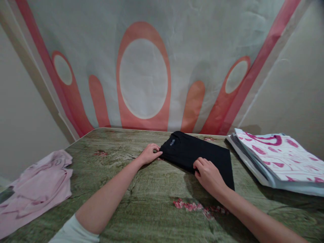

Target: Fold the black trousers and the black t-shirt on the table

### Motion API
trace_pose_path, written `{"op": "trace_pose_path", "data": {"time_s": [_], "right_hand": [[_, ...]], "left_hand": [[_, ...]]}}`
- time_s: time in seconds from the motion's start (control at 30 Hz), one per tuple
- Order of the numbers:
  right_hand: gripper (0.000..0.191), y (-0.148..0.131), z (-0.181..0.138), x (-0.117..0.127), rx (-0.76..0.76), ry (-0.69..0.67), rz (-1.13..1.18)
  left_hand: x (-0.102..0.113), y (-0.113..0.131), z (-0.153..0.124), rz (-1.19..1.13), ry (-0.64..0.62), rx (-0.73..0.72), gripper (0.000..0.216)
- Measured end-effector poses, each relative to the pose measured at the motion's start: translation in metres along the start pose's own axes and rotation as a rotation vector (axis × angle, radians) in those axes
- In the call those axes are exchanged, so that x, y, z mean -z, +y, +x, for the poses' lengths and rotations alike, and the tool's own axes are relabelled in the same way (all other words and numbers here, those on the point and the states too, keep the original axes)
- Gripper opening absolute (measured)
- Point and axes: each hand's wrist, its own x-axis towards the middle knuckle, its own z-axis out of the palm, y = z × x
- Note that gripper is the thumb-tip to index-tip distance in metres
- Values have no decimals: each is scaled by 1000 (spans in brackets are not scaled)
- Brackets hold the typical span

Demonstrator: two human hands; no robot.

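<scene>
A black T-shirt [199, 148], folded into a rectangle, lies on the table right of the middle, its collar and label toward the far left. My left hand [150, 153] is at the shirt's left corner, thumb and fingers closed on the edge there. Over the near edge of the shirt is my right hand [207, 173], its fingers curled down against the cloth. The palm hides the fingertips, so I cannot see whether they pinch any fabric.
A pile of folded clothes [283, 158], a white and pink printed one on top, stands at the right. Crumpled pink cloth [43, 189] lies at the left edge. The wood-patterned table [141, 209] meets a wall hanging [101, 40] behind.
</scene>
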Motion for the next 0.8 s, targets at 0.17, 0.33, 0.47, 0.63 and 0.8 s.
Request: {"op": "trace_pose_path", "data": {"time_s": [0.17, 0.33, 0.47, 0.63, 0.8], "right_hand": [[21, 2, -3, -2, 48, -14, 77], [18, 3, -5, -6, 34, 13, 210], [12, 1, -6, -8, 34, 35, 242], [12, -2, -5, -13, -17, 37, 281], [11, -4, -1, -18, -53, 56, 248]], "left_hand": [[-1, -3, -1, 34, 21, -9, 21], [-2, -9, -1, 70, 32, 2, 29], [-1, -7, -2, 83, 23, 14, 30], [0, -6, -3, 73, -3, 10, 26], [7, 16, -5, 133, 97, 15, 27]]}}
